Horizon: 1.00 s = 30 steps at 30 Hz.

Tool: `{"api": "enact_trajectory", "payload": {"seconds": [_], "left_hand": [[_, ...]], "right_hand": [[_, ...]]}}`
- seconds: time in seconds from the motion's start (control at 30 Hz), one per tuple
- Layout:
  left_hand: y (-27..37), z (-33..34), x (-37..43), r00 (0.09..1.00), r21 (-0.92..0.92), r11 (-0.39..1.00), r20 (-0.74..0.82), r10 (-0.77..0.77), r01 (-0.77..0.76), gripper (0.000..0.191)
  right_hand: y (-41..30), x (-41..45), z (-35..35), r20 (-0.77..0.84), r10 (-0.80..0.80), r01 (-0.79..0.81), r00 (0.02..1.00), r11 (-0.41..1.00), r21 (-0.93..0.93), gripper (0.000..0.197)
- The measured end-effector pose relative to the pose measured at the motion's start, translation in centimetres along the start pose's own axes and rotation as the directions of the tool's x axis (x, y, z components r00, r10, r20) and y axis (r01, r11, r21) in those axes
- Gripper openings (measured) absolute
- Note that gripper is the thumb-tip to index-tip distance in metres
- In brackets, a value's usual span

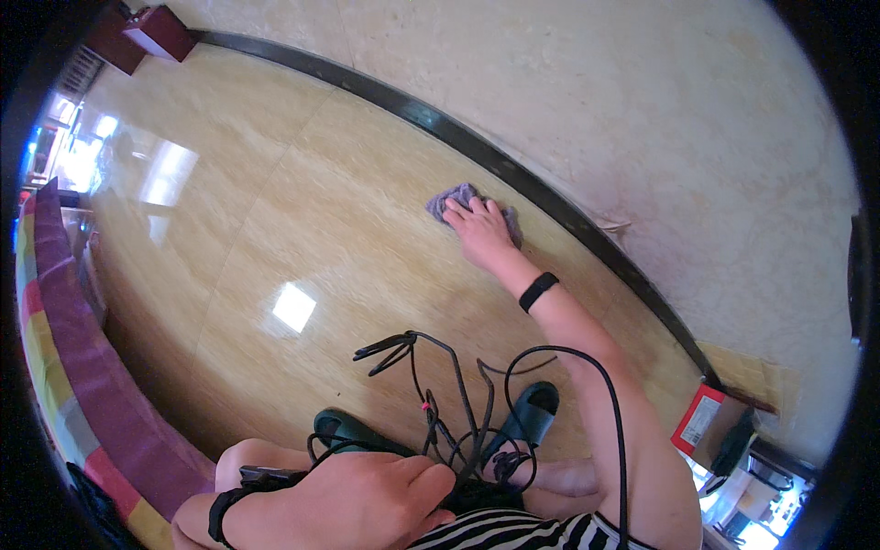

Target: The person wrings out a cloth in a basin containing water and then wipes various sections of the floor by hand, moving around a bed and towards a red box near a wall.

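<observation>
My right hand (481,230), with a black band on its wrist, presses a grey-purple cloth (450,198) flat on the glossy tiled floor (295,227), close to the dark skirting. The cloth shows on both sides of the fingers. My left hand (385,491) is near my lap at the bottom, its fingers curled; whether it grips anything is hidden. Beside it, black cables (457,385) hang in loops in front of my knees. A dark flat device (271,476) lies by the left wrist.
Dark skirting (426,120) runs diagonally below the pale wall (584,103). At left stands a bed or seat with a purple and multicoloured cover (103,385). Dark red boxes (161,33) are at upper left, a red-edged box (698,419) at lower right. My feet wear dark green slippers (540,412).
</observation>
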<state>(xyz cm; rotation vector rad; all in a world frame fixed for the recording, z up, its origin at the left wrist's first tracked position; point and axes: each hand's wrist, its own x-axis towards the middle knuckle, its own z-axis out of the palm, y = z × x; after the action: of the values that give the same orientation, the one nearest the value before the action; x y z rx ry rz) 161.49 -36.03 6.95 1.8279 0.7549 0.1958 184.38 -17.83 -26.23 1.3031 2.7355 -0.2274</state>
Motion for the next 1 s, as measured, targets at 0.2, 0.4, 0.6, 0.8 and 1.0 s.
{"api": "enact_trajectory", "payload": {"seconds": [0.2, 0.4, 0.6, 0.8, 1.0], "left_hand": [[0.3, -0.1, -0.8, 0.999, 0.007, 0.999, -0.017, -0.037, 0.037, 0.03], [0.1, -0.2, -0.3, 1.0, 0.018, 1.0, 0.01, -0.025, 0.025, 0.03], [-0.7, -0.2, -1.4, 0.999, -0.002, 0.999, 0.007, -0.042, 0.042, 0.03], [-0.9, -0.2, -3.2, 0.994, -0.039, 0.999, -0.108, -0.021, 0.017, 0.026], [-1.3, -0.9, -5.1, 0.982, -0.091, 0.994, -0.174, -0.076, 0.061, 0.024]], "right_hand": [[-0.1, -2.7, 0.8, -0.034, -0.003, 0.003, 0.999, 1.0, 0.001, 0.039], [-0.5, 1.0, 0.3, -0.044, 0.025, -0.025, 0.999, 1.0, -0.016, 0.04], [1.7, -7.6, 2.4, -0.149, 0.138, -0.123, 0.979, 0.987, 0.106, 0.033], [8.8, -23.2, 7.9, -0.373, 0.728, -0.731, 0.575, 0.662, 0.164, 0.034], [3.0, -8.7, 7.9, -0.272, 0.95, -0.88, 0.155, 0.258, 0.399, 0.037]]}}
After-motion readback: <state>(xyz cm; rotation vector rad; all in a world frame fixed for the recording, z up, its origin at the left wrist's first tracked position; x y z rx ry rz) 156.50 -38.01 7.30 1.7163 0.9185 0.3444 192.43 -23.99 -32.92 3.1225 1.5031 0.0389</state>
